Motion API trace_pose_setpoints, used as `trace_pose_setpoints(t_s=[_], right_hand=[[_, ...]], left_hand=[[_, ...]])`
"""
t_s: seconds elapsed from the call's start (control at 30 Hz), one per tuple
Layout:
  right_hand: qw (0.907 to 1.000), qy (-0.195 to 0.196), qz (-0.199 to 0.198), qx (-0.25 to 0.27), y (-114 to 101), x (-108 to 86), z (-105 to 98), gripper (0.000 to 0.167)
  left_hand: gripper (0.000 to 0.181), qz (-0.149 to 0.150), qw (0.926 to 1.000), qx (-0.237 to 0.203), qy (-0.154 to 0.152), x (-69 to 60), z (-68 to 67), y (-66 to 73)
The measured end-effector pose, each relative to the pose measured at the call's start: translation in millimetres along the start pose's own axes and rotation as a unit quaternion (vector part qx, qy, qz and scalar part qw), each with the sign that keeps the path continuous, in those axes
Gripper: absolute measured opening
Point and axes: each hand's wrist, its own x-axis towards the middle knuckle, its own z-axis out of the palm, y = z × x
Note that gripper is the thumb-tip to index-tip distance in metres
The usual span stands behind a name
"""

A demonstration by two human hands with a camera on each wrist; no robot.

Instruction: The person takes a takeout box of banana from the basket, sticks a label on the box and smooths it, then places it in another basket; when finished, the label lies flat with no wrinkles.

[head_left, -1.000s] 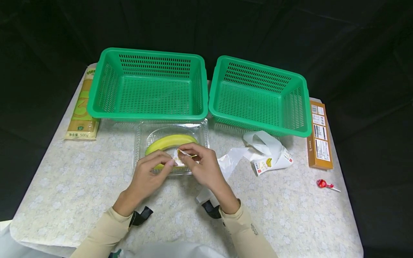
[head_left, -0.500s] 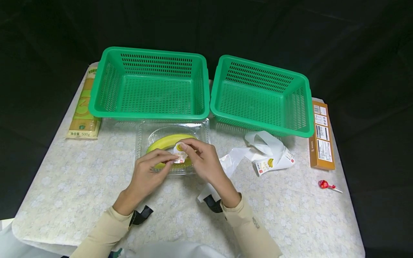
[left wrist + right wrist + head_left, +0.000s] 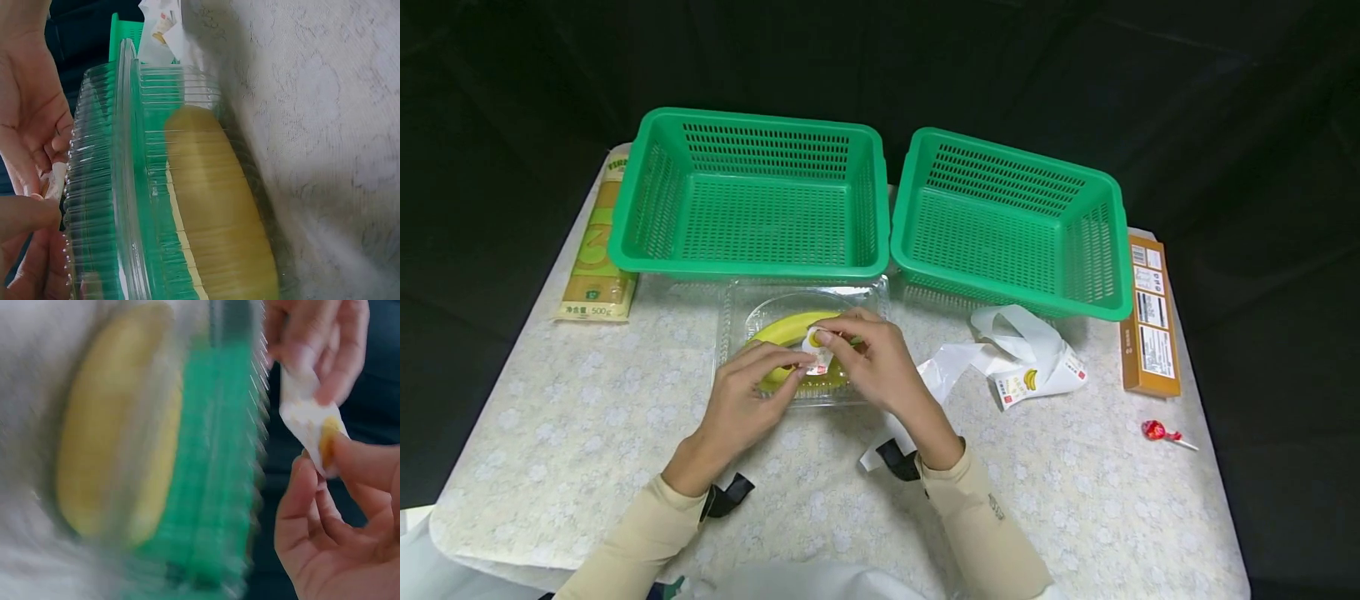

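Both hands hold a small white label (image 3: 817,360) with a yellow banana picture, above a clear plastic box (image 3: 880,292). My left hand (image 3: 748,396) pinches its lower left edge between thumb and fingers. Its upper part, by the picture, is pinched by the thumb and fingers of my right hand (image 3: 880,358). In the right wrist view the label (image 3: 309,415) looks bent between the two hands. Bananas (image 3: 786,327) lie inside the box, partly hidden behind the hands; the left wrist view shows a banana (image 3: 215,206) through the ribbed plastic side.
Two green baskets (image 3: 752,272) (image 3: 1011,300) stand behind the box. A 500 g yellow packet (image 3: 593,267) lies at left. On the right are a white strip roll (image 3: 1037,367) with banana labels, its tail running under my right forearm, an orange carton (image 3: 1150,333) and a red lollipop (image 3: 1153,430).
The label, mostly covered by fingers a second ago, has turned to show its banana picture. My right hand has shifted slightly upward; the left stays nearly still.
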Motion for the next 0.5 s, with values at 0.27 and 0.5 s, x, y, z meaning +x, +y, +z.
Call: trace_pose_setpoints(t_s=[0.27, 0.5], right_hand=[[0.9993, -0.012, 0.032, -0.018, -7, 14.2, -9, 0.019], [0.9983, 0.01, 0.056, -0.015, -4, 21.0, -6, 0.01]], left_hand=[[0.02, -0.038, 0.9973, 0.061, 0.019, 3.7, 0.7, -2.3], [0.017, -0.054, 0.9953, 0.075, 0.029, 4.6, 2.1, -2.6]])
